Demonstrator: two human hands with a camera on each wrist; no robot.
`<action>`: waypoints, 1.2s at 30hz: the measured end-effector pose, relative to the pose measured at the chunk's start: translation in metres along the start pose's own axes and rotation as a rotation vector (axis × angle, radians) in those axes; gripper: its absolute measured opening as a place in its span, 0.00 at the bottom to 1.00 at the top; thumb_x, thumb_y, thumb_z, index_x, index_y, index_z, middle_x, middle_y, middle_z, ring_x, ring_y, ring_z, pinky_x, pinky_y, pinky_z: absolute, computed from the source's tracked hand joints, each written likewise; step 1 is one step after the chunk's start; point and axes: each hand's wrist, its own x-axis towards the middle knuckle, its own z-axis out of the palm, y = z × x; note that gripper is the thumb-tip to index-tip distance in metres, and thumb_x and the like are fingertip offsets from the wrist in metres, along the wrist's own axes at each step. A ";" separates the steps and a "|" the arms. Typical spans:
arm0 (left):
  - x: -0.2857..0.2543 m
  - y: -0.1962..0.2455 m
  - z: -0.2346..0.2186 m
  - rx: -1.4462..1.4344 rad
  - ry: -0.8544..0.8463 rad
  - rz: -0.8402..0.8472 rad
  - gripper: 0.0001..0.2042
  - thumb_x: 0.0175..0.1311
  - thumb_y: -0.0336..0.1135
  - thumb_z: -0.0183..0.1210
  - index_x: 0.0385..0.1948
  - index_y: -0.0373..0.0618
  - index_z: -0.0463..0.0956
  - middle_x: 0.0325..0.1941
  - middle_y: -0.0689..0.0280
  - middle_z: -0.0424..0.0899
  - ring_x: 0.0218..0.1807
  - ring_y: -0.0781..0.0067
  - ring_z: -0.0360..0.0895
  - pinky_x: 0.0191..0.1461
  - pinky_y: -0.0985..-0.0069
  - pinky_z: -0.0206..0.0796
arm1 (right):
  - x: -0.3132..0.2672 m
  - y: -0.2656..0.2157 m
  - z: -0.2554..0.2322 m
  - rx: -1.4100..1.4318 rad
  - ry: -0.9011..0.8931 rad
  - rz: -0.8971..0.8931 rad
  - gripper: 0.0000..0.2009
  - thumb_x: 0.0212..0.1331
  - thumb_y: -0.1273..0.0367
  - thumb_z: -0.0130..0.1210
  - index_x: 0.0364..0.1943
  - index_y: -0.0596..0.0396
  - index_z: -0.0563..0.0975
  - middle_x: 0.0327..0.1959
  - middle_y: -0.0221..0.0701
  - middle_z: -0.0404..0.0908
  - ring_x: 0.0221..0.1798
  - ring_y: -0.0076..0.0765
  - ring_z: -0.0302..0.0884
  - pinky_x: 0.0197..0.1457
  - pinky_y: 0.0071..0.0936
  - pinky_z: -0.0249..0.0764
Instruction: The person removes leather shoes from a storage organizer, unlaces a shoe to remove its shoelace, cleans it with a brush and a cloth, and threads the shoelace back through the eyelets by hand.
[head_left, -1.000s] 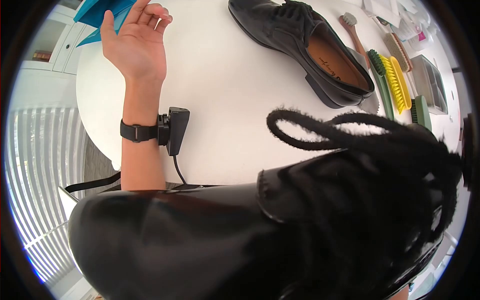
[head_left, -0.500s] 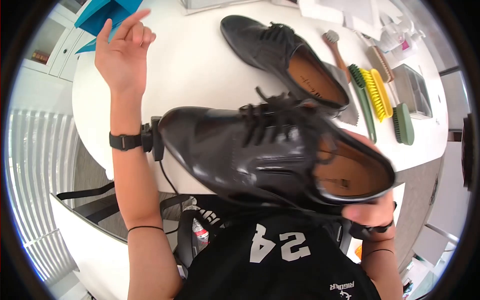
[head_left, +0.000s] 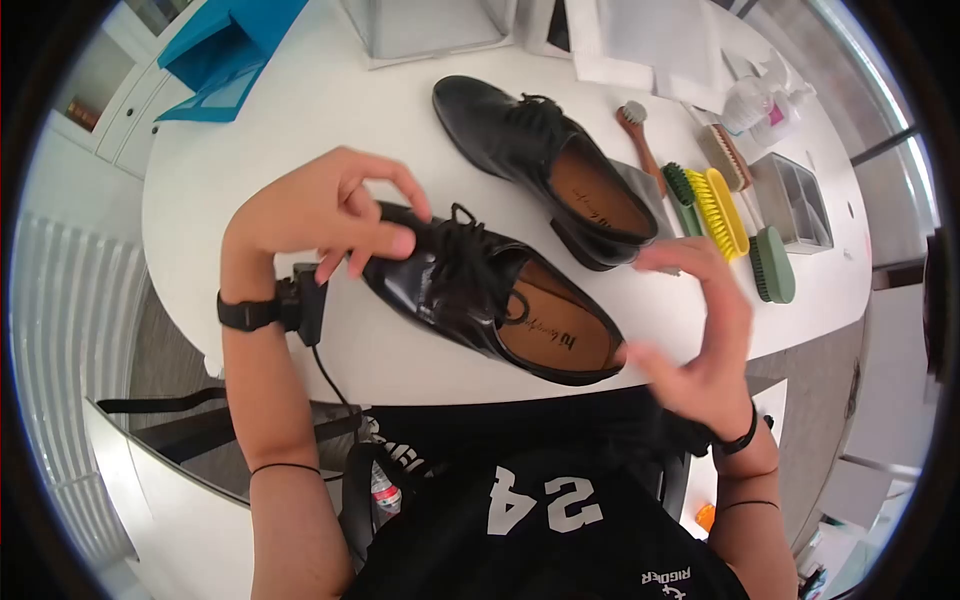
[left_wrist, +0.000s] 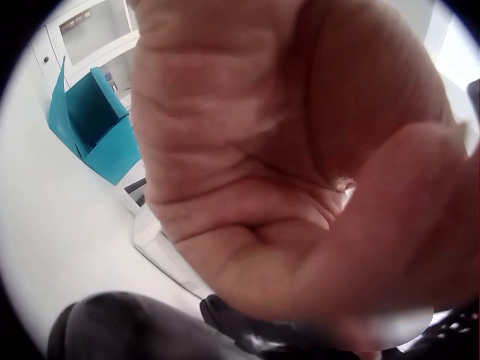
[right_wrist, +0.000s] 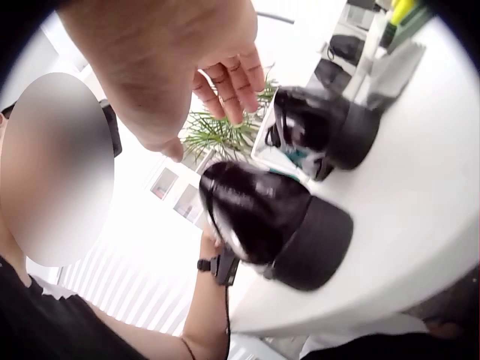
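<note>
A black lace-up leather shoe [head_left: 425, 280] rests on the white table, toe to the left, its tan insole showing. Over its toe is my left hand [head_left: 325, 215], fingers loosely bent and nothing in them; the palm fills most of the left wrist view. At the heel end my right hand [head_left: 705, 335] is spread wide, thumb close to the heel rim and fingers toward the other shoe. That matching black shoe [head_left: 480, 125] stands just behind, roughly parallel. In the right wrist view both heels face the camera, below the right hand [right_wrist: 180, 67].
On the right lie a yellow brush [head_left: 722, 215], a green brush [head_left: 775, 265], a wooden-handled brush [head_left: 640, 140] and a clear divided box [head_left: 795, 205]. A blue folded container [head_left: 225, 65] stands at the back left. White trays [head_left: 430, 30] line the far edge.
The near shoe has come down from close to the camera onto the table. My right hand has let go of its heel; my left hand has moved from the back left to its toe.
</note>
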 end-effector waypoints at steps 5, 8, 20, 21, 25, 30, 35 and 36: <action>-0.001 -0.002 0.019 -0.206 -0.119 -0.028 0.42 0.60 0.25 0.79 0.78 0.33 0.67 0.31 0.55 0.94 0.25 0.73 0.90 0.30 0.77 0.82 | 0.012 0.006 -0.023 -0.015 0.185 0.152 0.08 0.67 0.74 0.73 0.31 0.59 0.86 0.25 0.32 0.85 0.26 0.32 0.78 0.38 0.30 0.73; 0.014 0.000 0.024 -0.091 -0.197 -0.006 0.41 0.60 0.25 0.79 0.77 0.31 0.68 0.32 0.54 0.94 0.29 0.72 0.91 0.35 0.79 0.82 | 0.013 0.014 -0.021 -0.014 0.113 0.166 0.08 0.72 0.69 0.70 0.35 0.58 0.90 0.18 0.28 0.84 0.25 0.31 0.78 0.38 0.30 0.73; 0.022 -0.015 0.021 0.065 0.046 0.128 0.31 0.56 0.34 0.83 0.65 0.42 0.86 0.26 0.65 0.91 0.26 0.84 0.83 0.34 0.82 0.70 | 0.027 0.025 -0.024 -0.013 0.080 0.158 0.34 0.87 0.67 0.30 0.34 0.65 0.92 0.20 0.35 0.87 0.27 0.33 0.74 0.48 0.34 0.77; 0.023 -0.017 0.021 0.061 0.064 0.115 0.31 0.56 0.34 0.83 0.65 0.42 0.86 0.26 0.65 0.91 0.26 0.84 0.83 0.34 0.82 0.70 | 0.027 0.033 -0.024 -0.026 0.137 0.090 0.29 0.84 0.69 0.36 0.32 0.62 0.92 0.19 0.31 0.87 0.27 0.32 0.77 0.49 0.36 0.76; 0.031 -0.026 0.020 0.155 0.132 0.205 0.30 0.53 0.40 0.84 0.61 0.45 0.90 0.23 0.67 0.89 0.25 0.85 0.80 0.34 0.84 0.68 | 0.029 0.049 -0.030 -0.064 0.122 0.016 0.27 0.80 0.71 0.37 0.33 0.62 0.92 0.20 0.32 0.88 0.27 0.35 0.75 0.48 0.37 0.76; 0.033 -0.024 0.021 0.167 0.207 0.193 0.29 0.54 0.38 0.83 0.61 0.47 0.90 0.22 0.69 0.87 0.24 0.84 0.77 0.35 0.80 0.67 | 0.043 0.065 -0.044 -0.152 0.120 0.061 0.26 0.79 0.70 0.39 0.32 0.64 0.90 0.22 0.37 0.89 0.29 0.39 0.78 0.49 0.40 0.78; 0.033 -0.021 0.016 0.197 0.271 0.190 0.31 0.53 0.27 0.76 0.65 0.50 0.88 0.24 0.68 0.87 0.28 0.82 0.80 0.43 0.78 0.74 | 0.080 0.119 -0.089 -0.341 0.151 0.315 0.19 0.80 0.65 0.47 0.50 0.70 0.85 0.42 0.43 0.93 0.40 0.51 0.89 0.53 0.44 0.83; 0.032 -0.020 0.014 0.219 0.308 0.178 0.30 0.54 0.27 0.75 0.65 0.51 0.89 0.25 0.70 0.85 0.30 0.82 0.80 0.46 0.77 0.73 | 0.090 0.129 -0.101 -0.395 0.153 0.435 0.19 0.78 0.64 0.51 0.54 0.70 0.83 0.45 0.44 0.93 0.43 0.55 0.90 0.55 0.44 0.84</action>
